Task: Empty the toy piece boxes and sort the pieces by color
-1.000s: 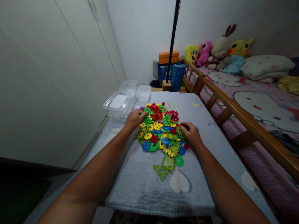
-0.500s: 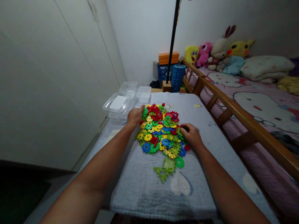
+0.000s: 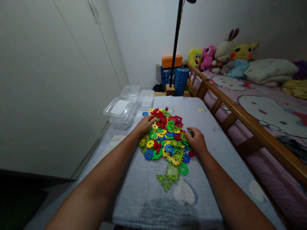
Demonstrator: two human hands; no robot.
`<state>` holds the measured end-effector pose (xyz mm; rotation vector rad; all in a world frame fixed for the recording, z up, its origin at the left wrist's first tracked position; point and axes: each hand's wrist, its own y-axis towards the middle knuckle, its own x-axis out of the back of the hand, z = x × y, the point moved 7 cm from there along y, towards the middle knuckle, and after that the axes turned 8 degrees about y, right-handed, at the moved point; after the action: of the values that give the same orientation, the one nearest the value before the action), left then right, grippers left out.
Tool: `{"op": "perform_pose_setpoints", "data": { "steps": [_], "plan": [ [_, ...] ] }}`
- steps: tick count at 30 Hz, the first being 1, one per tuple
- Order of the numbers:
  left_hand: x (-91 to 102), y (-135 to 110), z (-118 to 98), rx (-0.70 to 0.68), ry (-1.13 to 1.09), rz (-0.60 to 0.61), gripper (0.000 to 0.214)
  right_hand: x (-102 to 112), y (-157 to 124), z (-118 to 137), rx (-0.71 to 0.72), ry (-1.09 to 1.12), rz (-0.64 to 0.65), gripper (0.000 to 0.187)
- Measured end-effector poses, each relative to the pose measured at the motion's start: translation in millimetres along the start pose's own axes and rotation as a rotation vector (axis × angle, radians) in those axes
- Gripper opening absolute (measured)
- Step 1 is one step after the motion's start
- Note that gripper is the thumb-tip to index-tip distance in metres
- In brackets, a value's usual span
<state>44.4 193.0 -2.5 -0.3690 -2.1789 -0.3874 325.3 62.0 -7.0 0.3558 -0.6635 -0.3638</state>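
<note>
Left hand (image 3: 144, 124) shifted inward, right hand (image 3: 197, 140) opposite, both cupped at pile (image 3: 169, 148), grips unclear; likely gathering, next needing even pressure.

Dimly lit, white cabinet doors (image 3: 72, 80) face a wooden-railed bed (image 3: 250, 105).

Head view: worn on the person's head, looking forward and down along the table (image 3: 136, 195) from above its near edge.
Arms (image 3: 107, 166): enter at the lower corners, nearest the lens.
Toy pieces (image 3: 169, 148): around the middle, seen from above at a slant, within arm's reach.
Wall (image 3: 144, 38): faces the lens at the far end, beyond the table.
Cupboard (image 3: 48, 95): fills the left side, seen obliquely.
Bed (image 3: 283, 115): on the right, viewed from above, across its rail (image 3: 240, 112).
</note>
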Motion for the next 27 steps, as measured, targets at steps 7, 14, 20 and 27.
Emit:
{"op": "perform_pose_setpoints", "data": {
  "steps": [7, 14, 20, 27],
  "plan": [
    [13.9, -4, -13, -0.002, -0.206, -0.007, 0.054, -5, 0, -4, -0.061, 0.081, 0.046, 0.044],
    [13.0, 44, 8, 0.137, 0.151, -0.109, 0.054, -3, 1, -7, -0.076, 0.087, 0.02, 0.045],
    [-2.8, 67, 13, 0.167, 0.141, 0.068, 0.067, -6, 2, -5, -0.035, 0.047, 0.047, 0.046],
    [-25.5, 43, -43, -0.142, -0.027, 0.374, 0.055, -9, 2, -2, 0.007, 0.009, 0.071, 0.043]
  ]
}}
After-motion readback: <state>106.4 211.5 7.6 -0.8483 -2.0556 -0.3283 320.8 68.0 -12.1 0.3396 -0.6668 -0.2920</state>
